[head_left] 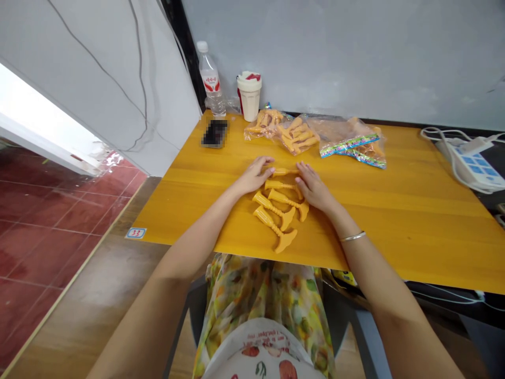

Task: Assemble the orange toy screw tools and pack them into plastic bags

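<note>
Head view: well to the left of the fingers of the left hand (pixel 252 176), a numbered label (pixel 136 233) sat at the near corner of the table (pixel 394 210). A phone (pixel 215 133) lay beyond those fingers to the left, with a water bottle (pixel 212 81) behind it and a lidded cup (pixel 249 100) farther from the fingertips. The left fingers were loosely bent and unclenched, by one end of the topmost of five yellow T-handled pieces (pixel 281 198). The other four spread below, between the two hands and nearer the body. Clear bags (pixel 299 136) of orange pieces lay beyond the fingertips. The right hand (pixel 313 185) had relaxed, unclenched fingers at that topmost piece's other end; whether either hand pressed on it I could not tell. Well right of these fingers stood a power strip (pixel 479 166).
</note>
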Available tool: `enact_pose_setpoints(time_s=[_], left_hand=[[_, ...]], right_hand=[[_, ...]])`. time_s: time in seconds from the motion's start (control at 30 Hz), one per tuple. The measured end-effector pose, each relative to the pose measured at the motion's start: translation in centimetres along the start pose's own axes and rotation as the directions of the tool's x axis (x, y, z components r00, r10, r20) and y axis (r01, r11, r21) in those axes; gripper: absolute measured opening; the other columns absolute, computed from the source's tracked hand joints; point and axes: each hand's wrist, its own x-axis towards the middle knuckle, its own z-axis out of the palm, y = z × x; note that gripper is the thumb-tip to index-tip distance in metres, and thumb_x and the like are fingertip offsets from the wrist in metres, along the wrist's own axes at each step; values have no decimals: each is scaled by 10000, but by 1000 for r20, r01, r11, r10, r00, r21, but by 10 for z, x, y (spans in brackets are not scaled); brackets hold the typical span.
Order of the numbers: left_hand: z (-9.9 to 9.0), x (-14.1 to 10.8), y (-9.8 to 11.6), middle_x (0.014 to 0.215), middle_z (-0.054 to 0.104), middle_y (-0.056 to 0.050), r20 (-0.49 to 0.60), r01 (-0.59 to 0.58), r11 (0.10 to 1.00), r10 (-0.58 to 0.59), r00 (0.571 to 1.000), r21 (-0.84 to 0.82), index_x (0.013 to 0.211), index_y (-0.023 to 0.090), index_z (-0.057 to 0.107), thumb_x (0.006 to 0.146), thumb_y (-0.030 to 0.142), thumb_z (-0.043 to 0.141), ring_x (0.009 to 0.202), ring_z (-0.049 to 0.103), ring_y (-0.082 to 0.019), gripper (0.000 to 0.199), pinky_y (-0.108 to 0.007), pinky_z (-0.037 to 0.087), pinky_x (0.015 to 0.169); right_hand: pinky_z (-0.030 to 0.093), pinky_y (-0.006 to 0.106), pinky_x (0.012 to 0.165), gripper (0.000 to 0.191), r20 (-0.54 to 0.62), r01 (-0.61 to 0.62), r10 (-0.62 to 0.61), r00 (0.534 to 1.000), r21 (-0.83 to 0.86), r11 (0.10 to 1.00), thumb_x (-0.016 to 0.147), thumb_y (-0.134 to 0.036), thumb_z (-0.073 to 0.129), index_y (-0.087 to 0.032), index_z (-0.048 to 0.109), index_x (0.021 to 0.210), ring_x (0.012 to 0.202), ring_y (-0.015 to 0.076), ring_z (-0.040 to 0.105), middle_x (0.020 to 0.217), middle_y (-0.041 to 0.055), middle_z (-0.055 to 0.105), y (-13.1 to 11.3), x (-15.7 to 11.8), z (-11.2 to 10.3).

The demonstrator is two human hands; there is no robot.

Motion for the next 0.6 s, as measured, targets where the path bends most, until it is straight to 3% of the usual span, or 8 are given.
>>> enact_pose_setpoints(time_s=[0.17, 0.4, 0.6], left_hand=[[9, 5, -10, 1260, 631, -146, -33, 177, 968, -186, 982, -178, 1149, 138, 597, 918, 262, 586, 1065, 659, -193, 262, -360, 491, 1005], [17, 15, -13, 1074, 716, -104, 58, 289, 877, -290, 955, -384, 1026, 123, 699, 696, 282, 830, 1008, 662, -203, 389, -376, 485, 1006], [18, 18, -18, 982, 740, -76, 73, 329, 848, -330, 941, -416, 1017, 121, 739, 666, 328, 858, 904, 669, -185, 424, -375, 516, 942]], right_hand=[[187, 679, 1185, 625, 194, -55, 80, 978, -130, 990, 1024, -509, 278, -235, 310, 1584, 1556, 316, 124, 1660, 107, 244, -22, -4, 4], [182, 663, 1196, 625, 227, -67, 112, 968, -197, 978, 1030, -497, 268, -234, 277, 1596, 1557, 303, 123, 1661, 89, 236, -30, -3, 1], [150, 671, 1202, 672, 250, -86, 117, 961, -130, 988, 1021, -531, 266, -170, 293, 1588, 1559, 312, 100, 1658, 107, 230, -33, -3, 1]])
